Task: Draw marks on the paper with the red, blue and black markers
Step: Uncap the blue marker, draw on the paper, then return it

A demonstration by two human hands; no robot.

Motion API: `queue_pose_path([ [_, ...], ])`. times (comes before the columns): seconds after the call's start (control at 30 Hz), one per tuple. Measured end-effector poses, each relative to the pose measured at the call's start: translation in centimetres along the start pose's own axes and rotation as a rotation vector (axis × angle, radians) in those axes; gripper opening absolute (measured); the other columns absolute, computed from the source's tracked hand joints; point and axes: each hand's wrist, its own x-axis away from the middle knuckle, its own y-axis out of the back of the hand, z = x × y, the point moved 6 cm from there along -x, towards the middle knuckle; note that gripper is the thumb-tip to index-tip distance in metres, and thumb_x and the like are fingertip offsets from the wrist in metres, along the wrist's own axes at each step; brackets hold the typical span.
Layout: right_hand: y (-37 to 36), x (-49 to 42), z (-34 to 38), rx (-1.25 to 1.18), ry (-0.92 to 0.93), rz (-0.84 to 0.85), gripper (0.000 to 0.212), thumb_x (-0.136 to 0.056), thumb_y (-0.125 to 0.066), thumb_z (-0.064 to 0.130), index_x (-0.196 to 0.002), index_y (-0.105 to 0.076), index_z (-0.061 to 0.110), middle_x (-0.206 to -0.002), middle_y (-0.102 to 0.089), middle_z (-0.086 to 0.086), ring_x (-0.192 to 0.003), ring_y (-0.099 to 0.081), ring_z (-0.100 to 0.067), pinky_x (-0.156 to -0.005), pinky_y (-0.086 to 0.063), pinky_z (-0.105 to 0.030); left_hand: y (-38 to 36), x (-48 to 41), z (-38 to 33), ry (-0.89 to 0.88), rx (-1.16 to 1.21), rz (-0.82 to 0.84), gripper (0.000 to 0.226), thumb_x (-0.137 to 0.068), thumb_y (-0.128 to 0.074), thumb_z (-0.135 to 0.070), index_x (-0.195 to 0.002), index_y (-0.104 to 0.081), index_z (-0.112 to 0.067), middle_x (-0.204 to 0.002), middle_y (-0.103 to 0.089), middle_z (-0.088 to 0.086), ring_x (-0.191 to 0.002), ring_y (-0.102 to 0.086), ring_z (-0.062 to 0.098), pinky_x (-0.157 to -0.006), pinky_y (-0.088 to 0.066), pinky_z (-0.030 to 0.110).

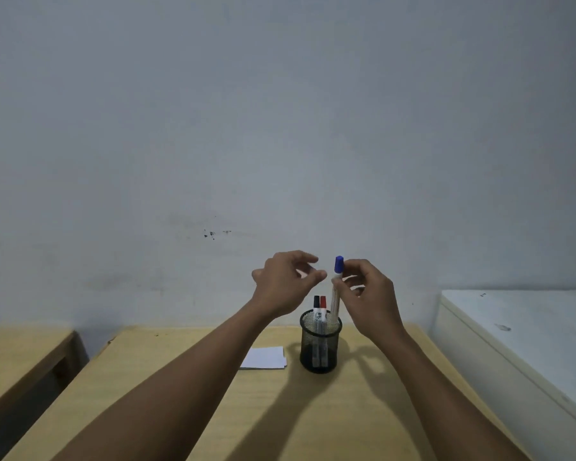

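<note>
Head view: a light wooden table (363, 410) stands against a pale grey wall (280, 111); white paper (265, 357) lies just beside a black mesh pen holder (320, 344) containing the black marker (316, 302) and red marker (323, 302). Right hand (368, 297) grips the capped blue marker (337, 281) upright above the holder. Left hand (285, 281) hovers near it, fingers loosely curled, empty
</note>
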Motion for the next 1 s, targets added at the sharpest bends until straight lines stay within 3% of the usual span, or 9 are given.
queue_pose_path([
  [0.1,-1.0,-0.8,-2.8,0.006,-0.038,0.04,0.035,-0.091,-0.072,0.012,-0.118,-0.057,0.029,-0.096,-0.069,0.007,-0.078,-0.068,-0.007,-0.066,-0.052,-0.016,-2.9,-0.7,3.2,0.081,-0.123,0.055,0.033,-0.086,-0.068,-0.052,-0.115,-0.069,-0.035,-0.101,-0.073,-0.018,-0.098,-0.065,0.006,-0.085,-0.03,0.039],
  [0.23,-2.8,-1.6,-6.0,0.145,-0.028,0.122,0.059,-0.094,-0.07,0.016,-0.14,-0.042,0.039,-0.095,-0.066,0.01,-0.079,-0.068,-0.007,-0.068,-0.055,-0.02,-6.7,-1.5,7.2,0.195,-0.21,0.176,0.048,-0.087,-0.067,-0.053,-0.13,-0.058,-0.033,-0.124,-0.065,-0.012,-0.114,-0.059,0.014,-0.097,-0.03,0.044],
  [0.4,-4.8,-2.1,-9.4,0.3,-0.056,0.192,0.045,-0.095,-0.068,0.024,-0.136,-0.052,0.034,-0.093,-0.064,0.01,-0.078,-0.066,-0.008,-0.069,-0.061,-0.029,-10.0,-2.5,9.8,0.23,-0.219,0.251,0.056,-0.091,-0.065,-0.047,-0.142,-0.045,-0.036,-0.135,-0.061,-0.008,-0.124,-0.054,0.019,-0.102,-0.029,0.047],
  [0.5,-5.4,-1.9,-10.6,0.379,-0.052,0.231,0.046,-0.093,-0.069,0.03,-0.135,-0.051,0.038,-0.091,-0.064,0.012,-0.086,-0.063,-0.011,-0.076,-0.062,-0.04,-11.2,-2.7,10.6,0.233,-0.178,0.272,0.05,-0.093,-0.062,-0.044,-0.141,-0.049,-0.037,-0.131,-0.065,-0.009,-0.122,-0.056,0.018,-0.1,-0.029,0.047],
  [0.7,-5.6,-1.6,-11.6,0.427,-0.077,0.261,0.047,-0.093,-0.069,0.032,-0.136,-0.052,0.036,-0.093,-0.064,0.012,-0.098,-0.063,-0.017,-0.084,-0.056,-0.04,-11.7,-2.8,10.8,0.226,-0.127,0.208,0.039,-0.092,-0.066,-0.039,-0.131,-0.062,-0.033,-0.119,-0.073,-0.011,-0.115,-0.06,0.015,-0.087,-0.024,0.041],
  [0.87,-5.2,-1.5,-10.8,0.471,-0.09,0.274,0.051,-0.096,-0.065,0.032,-0.145,-0.05,0.033,-0.108,-0.061,0.009,-0.104,-0.058,-0.014,-0.094,-0.053,-0.044,-10.4,-2.7,10.0,0.261,-0.057,0.15,0.028,-0.089,-0.069,-0.038,-0.116,-0.069,-0.032,-0.107,-0.074,-0.012,-0.107,-0.064,0.012,-0.091,-0.03,0.043],
  [1.0,-4.1,-1.5,-8.1,0.448,-0.054,0.199,0.053,-0.098,-0.062,0.035,-0.148,-0.046,0.033,-0.121,-0.06,0.004,-0.112,-0.057,-0.015,-0.098,-0.05,-0.047,-7.8,-2.3,8.3,0.259,0.002,0.065,0.031,-0.092,-0.067,-0.034,-0.122,-0.064,-0.037,-0.096,-0.069,-0.016,-0.096,-0.062,0.009,-0.087,-0.029,0.04],
])
